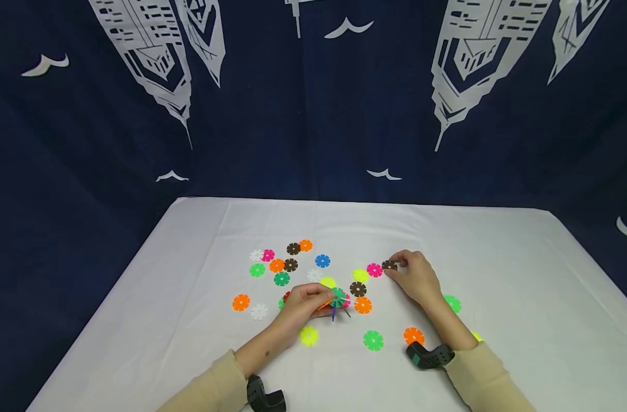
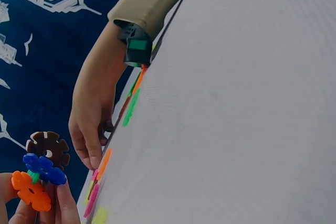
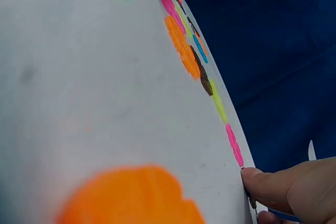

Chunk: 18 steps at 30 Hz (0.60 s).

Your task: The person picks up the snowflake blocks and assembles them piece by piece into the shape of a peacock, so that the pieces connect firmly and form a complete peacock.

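My left hand [image 1: 305, 303] holds a small cluster of interlocked notched plastic discs above the table. A teal-green disc [image 1: 337, 297] faces up on it; in the left wrist view a blue disc [image 2: 46, 169], an orange disc [image 2: 31, 191] and a brown disc [image 2: 47, 148] are joined there. My right hand [image 1: 418, 279] pinches a dark brown notched disc [image 1: 389, 265] at the tabletop, between thumb and fingertips. Just left of that disc lies a pink disc [image 1: 374, 270]. The right wrist view shows the thumb over the brown disc, which is mostly hidden.
Loose discs lie scattered on the white-covered table [image 1: 200, 320], among them a blue one [image 1: 322, 261], a green one [image 1: 373, 340] and a yellow one [image 1: 309, 336]. An orange disc [image 1: 413, 336] is near the right wrist's black strap device [image 1: 431, 356]. A dark blue curtain [image 1: 313, 114] hangs behind.
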Tool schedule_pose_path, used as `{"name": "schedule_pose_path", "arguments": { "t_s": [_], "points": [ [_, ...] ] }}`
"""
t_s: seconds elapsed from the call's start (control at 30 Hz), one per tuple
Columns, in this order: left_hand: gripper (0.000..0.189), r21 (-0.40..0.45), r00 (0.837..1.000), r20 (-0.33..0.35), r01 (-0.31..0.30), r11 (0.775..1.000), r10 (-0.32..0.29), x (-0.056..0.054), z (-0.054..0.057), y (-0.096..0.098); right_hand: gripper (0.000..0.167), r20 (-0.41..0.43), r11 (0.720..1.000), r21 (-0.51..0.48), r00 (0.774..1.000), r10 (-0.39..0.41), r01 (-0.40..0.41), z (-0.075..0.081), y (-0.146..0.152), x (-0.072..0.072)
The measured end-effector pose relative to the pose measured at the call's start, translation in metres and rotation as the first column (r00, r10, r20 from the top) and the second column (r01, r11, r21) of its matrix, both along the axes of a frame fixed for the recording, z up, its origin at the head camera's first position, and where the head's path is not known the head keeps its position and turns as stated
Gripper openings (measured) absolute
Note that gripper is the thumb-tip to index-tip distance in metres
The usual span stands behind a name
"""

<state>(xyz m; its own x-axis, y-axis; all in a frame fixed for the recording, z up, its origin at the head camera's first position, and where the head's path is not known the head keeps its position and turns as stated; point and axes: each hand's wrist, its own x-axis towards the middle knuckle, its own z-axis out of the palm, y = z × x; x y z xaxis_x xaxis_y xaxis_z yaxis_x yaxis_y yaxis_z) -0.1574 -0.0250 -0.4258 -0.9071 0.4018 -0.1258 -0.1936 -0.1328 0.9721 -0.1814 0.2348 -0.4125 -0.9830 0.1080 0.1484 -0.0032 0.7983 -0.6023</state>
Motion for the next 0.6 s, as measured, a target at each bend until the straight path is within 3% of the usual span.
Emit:
{"name": "schedule_pose_path", "arguments": {
  "t_s": [0.43, 0.53, 0.6],
  "points": [
    [0.023, 0.018, 1.000, -0.012, -0.003, 1.000, 0.003, 0.002, 0.002, 0.000, 0.020, -0.092, 0.987, -0.151, 0.995, 0.033, -0.047, -0.004, 0.005, 0.010],
    [0.022, 0.013, 1.000, -0.012, -0.005, 1.000, 0.005, 0.001, 0.000, -0.001, 0.016, -0.075, 0.964, -0.258, 0.996, 0.052, -0.070, -0.005, 0.003, 0.014],
    [0.022, 0.016, 1.000, -0.009, -0.005, 1.000, 0.005, 0.000, -0.001, -0.001, 0.015, -0.045, 0.925, -0.368, 0.995, 0.085, -0.095, -0.003, 0.000, 0.016]
  ]
}}
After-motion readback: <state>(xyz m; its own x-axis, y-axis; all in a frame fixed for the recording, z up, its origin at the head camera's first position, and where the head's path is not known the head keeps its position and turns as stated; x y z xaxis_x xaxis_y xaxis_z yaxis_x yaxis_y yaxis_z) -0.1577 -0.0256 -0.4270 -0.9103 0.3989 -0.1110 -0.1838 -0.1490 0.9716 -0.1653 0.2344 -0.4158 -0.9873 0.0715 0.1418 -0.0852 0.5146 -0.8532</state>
